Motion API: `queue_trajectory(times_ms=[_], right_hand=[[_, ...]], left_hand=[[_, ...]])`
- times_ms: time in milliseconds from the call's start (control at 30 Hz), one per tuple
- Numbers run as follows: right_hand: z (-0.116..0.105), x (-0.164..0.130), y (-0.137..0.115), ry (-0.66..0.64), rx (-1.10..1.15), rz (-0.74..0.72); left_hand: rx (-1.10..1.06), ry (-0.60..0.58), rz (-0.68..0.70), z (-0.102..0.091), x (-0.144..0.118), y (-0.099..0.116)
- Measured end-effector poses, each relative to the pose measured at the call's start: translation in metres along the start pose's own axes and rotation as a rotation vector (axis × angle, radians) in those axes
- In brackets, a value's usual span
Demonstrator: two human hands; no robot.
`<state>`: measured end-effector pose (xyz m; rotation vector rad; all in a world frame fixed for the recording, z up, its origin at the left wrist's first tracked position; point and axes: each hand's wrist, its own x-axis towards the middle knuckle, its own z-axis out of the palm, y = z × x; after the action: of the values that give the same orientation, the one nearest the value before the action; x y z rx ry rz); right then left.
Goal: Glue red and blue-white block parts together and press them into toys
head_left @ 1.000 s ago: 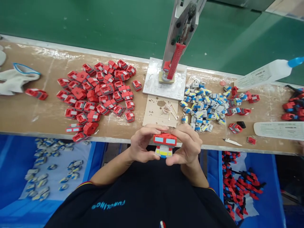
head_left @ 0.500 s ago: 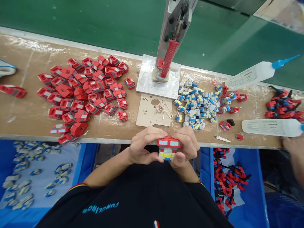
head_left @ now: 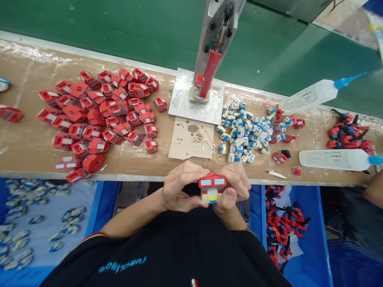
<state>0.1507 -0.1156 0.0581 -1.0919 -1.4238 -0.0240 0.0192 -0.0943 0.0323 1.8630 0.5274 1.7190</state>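
Note:
Close to my body, just off the table's front edge, I hold a small toy torso [head_left: 212, 188]. Its upper part is red with two light-blue windows; below, it is grey and white with a yellow panel and a blue bottom. My left hand [head_left: 183, 187] grips its left side, thumb at the lower corner. My right hand [head_left: 233, 186] closes on the other side, with the thumb bent near the lower right. Beyond my hands lies a piece of cardboard [head_left: 176, 147] with a small round dish [head_left: 200, 136] and cotton swabs [head_left: 208, 140].
A hand press with a red handle [head_left: 210, 73] stands on a metal plate [head_left: 179, 103]. Red toy parts [head_left: 95, 115] are heaped left, white-blue parts [head_left: 242, 131] right. Two glue bottles [head_left: 311, 95] lie right. Blue bins [head_left: 314, 223] flank me. Another person's arm [head_left: 374, 189] is far right.
The view has shifted slightly right. Both hands keep hold of the toy torso, almost unmoved. The other person's hand at the far right has drawn away from the lower bottle.

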Motion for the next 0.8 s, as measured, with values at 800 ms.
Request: queue_trajectory(times_ms=[800], right_hand=[[0.0025, 0.0011, 0.0011, 0.011, 0.075, 0.031]], left_hand=[[-0.013, 0.017, -0.015, 0.0011, -0.0018, 0.0019]])
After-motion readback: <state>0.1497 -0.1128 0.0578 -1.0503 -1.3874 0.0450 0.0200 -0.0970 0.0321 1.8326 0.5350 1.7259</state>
